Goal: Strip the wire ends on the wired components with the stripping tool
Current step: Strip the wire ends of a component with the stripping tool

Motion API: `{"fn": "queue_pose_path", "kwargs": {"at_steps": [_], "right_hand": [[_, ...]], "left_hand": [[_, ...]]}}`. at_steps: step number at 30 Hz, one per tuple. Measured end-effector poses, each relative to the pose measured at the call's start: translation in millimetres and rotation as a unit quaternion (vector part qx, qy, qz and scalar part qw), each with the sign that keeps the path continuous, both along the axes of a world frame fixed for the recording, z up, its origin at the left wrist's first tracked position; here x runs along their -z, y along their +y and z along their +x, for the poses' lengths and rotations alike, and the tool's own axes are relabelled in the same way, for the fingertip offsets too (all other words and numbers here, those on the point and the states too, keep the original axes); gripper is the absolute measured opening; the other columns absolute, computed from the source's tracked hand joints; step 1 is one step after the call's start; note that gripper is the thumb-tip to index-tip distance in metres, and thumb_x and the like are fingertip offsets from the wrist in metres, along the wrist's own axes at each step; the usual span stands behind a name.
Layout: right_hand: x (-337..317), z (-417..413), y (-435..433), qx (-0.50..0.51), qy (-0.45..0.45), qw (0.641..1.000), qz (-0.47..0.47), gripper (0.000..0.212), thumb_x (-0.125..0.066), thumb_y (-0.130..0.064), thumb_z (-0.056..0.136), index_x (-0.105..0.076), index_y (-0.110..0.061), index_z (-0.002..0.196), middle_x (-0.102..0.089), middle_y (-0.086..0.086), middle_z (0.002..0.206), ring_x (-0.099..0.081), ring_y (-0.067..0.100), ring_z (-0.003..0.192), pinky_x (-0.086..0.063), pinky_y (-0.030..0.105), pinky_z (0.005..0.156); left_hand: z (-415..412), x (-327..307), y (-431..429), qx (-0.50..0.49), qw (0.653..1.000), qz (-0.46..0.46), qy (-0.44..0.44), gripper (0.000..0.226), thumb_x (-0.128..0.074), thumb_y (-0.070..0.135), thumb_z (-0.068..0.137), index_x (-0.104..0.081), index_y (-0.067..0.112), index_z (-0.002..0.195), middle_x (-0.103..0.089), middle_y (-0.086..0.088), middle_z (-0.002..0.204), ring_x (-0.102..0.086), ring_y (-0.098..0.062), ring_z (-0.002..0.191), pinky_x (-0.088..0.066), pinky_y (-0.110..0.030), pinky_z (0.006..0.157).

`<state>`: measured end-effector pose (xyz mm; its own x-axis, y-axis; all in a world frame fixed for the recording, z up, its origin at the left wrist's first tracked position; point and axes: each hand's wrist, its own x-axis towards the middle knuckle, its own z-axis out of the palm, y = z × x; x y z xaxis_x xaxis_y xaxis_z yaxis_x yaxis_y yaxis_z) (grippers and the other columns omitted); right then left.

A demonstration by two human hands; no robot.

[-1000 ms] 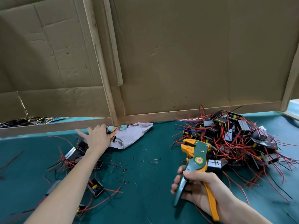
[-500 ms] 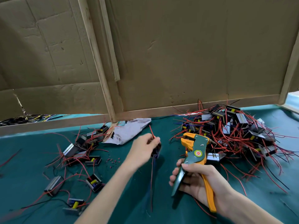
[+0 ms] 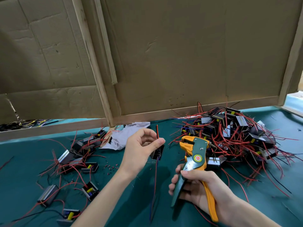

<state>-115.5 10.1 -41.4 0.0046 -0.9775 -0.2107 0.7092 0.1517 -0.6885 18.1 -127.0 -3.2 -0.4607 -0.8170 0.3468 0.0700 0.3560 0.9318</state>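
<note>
Between the thumb and curled fingers of the left hand [image 3: 142, 148] sits one wired component [image 3: 158, 152], a small dark block half hidden by the fingertips. A red wire [image 3: 157, 131] stands straight up out of the pinch, and a dark bluish wire [image 3: 154, 185] trails down below it over the teal table cover [image 3: 24, 174]. This hand is raised off the cover, its forearm coming in from the lower left, and the thumb presses the block's side.

Just right of that grip, and apart from it, the stripping tool [image 3: 196, 154] stands head-up. It has an orange nose, a green body and a round red-and-yellow sticker on its side. The right hand [image 3: 196, 187] grips it from below, fingers wrapped round the green handle, while the orange handle runs down past the palm.

Right of the tool, a heap of components [image 3: 237, 136] lies tangled in red wires. Left of the pinching hand, scattered components [image 3: 78, 153] lie on the cover. Crumpled white paper [image 3: 124, 136] lies behind the hand, and red insulation bits [image 3: 111, 167] lie near its wrist.
</note>
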Motion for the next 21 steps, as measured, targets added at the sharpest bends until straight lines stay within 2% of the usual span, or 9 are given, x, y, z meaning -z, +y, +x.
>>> {"fn": "queue_pose_path", "kwargs": {"at_steps": [2, 4, 8, 10, 15, 17, 21], "right_hand": [[0.4, -0.4, 0.2, 0.002, -0.001, 1.0, 0.001, 0.034, -0.079, -0.001, 0.053, -0.071, 0.004, 0.085, -0.061, 0.028, 0.081, -0.064, 0.043, 0.072, -0.057, 0.05, 0.07], [-0.1, -0.2, -0.1, 0.002, -0.002, 1.0, 0.002, 0.035, -0.079, -0.001, 0.053, -0.07, 0.005, 0.086, -0.061, 0.028, 0.081, -0.064, 0.043, 0.072, -0.056, 0.05, 0.07], [-1.2, 0.0, -0.3, 0.005, 0.002, 1.0, 0.002, 0.034, -0.079, -0.001, 0.051, -0.071, 0.004, 0.084, -0.061, 0.028, 0.08, -0.065, 0.043, 0.072, -0.056, 0.05, 0.068], [-1.4, -0.3, 0.2, 0.004, 0.001, 1.0, 0.003, 0.034, -0.079, -0.001, 0.051, -0.071, 0.004, 0.084, -0.061, 0.028, 0.08, -0.065, 0.043, 0.072, -0.057, 0.05, 0.068], [-4.5, -0.8, 1.5, -0.005, 0.011, 1.0, -0.01, 0.035, -0.079, -0.002, 0.052, -0.07, 0.003, 0.085, -0.06, 0.027, 0.08, -0.064, 0.042, 0.071, -0.057, 0.05, 0.069], [-7.0, -1.6, 2.8, -0.012, 0.025, 0.999, -0.023, 0.033, -0.078, -0.003, 0.054, -0.069, 0.002, 0.086, -0.06, 0.027, 0.079, -0.064, 0.041, 0.071, -0.057, 0.049, 0.069], [-14.9, -4.1, 5.8, -0.032, 0.088, 0.994, -0.06, 0.031, -0.078, -0.007, 0.057, -0.069, 0.0, 0.086, -0.06, 0.028, 0.08, -0.064, 0.042, 0.073, -0.056, 0.048, 0.07]], "left_hand": [[0.8, -5.4, 5.0, 0.013, 1.0, -0.007, 0.005, 0.02, -0.079, 0.009, 0.075, -0.06, 0.017, 0.077, -0.069, -0.016, 0.08, -0.065, -0.014, 0.074, -0.051, -0.019, 0.068], [0.2, -10.0, 9.3, 0.021, 1.0, -0.011, 0.008, 0.022, -0.079, 0.009, 0.074, -0.059, 0.017, 0.076, -0.067, -0.018, 0.079, -0.064, -0.015, 0.073, -0.051, -0.02, 0.068], [-0.7, -14.8, 13.8, 0.027, 1.0, -0.01, 0.01, 0.024, -0.079, 0.009, 0.073, -0.059, 0.021, 0.072, -0.065, -0.013, 0.073, -0.061, -0.016, 0.07, -0.049, -0.021, 0.067], [-0.9, -15.7, 14.9, 0.031, 0.999, -0.005, 0.009, 0.023, -0.078, 0.007, 0.075, -0.061, 0.023, 0.071, -0.065, -0.004, 0.07, -0.059, -0.015, 0.07, -0.048, -0.021, 0.067], [3.2, -19.3, 14.7, 0.067, 0.998, -0.008, 0.0, 0.018, -0.061, -0.003, 0.088, -0.067, 0.014, 0.089, -0.074, 0.003, 0.087, -0.068, -0.009, 0.081, -0.051, -0.017, 0.074], [6.6, -22.6, 13.2, 0.073, 0.997, -0.016, -0.017, 0.02, -0.057, -0.003, 0.09, -0.067, 0.014, 0.092, -0.074, 0.003, 0.09, -0.067, -0.007, 0.076, -0.05, -0.015, 0.072], [13.5, -29.9, 11.7, 0.097, 0.994, -0.016, -0.056, 0.009, -0.062, 0.005, 0.089, -0.062, 0.014, 0.091, -0.075, -0.002, 0.082, -0.06, -0.007, 0.062, -0.049, -0.016, 0.064]]}}
